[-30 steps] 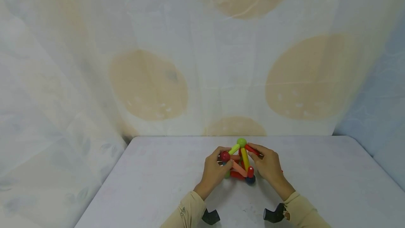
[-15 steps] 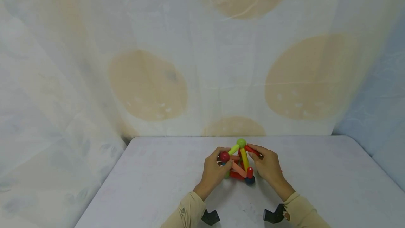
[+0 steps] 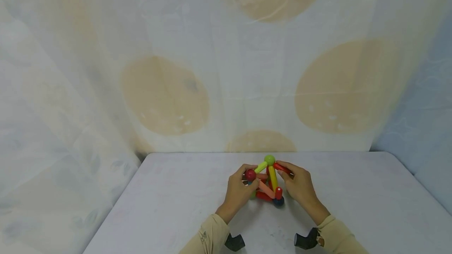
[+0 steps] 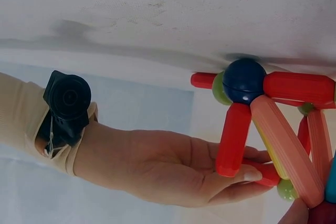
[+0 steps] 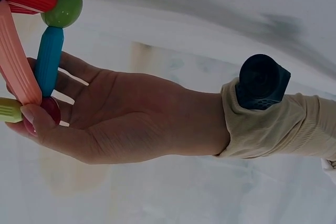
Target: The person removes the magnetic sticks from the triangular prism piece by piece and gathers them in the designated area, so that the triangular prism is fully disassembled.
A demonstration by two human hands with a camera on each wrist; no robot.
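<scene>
Rods and balls of bright plastic make up the small pyramid-shaped toy frame (image 3: 268, 181) standing near the middle of the pale grey table (image 3: 169, 203). It looks light and stiff in its parts, but the joints would likely pop apart under a pull, so the safest hold is probably at the balls. Left hand (image 3: 239, 191) pinches the dark red ball (image 3: 250, 175) at one corner, thumb and fingers curled round it. Right hand (image 3: 299, 185) pinches the red rod (image 3: 281, 167) that slopes down from the green ball (image 3: 270, 159) at the top. Both wrists rest low, palms facing inward across the frame, beige sleeves (image 3: 212, 236) near the table's front edge
</scene>
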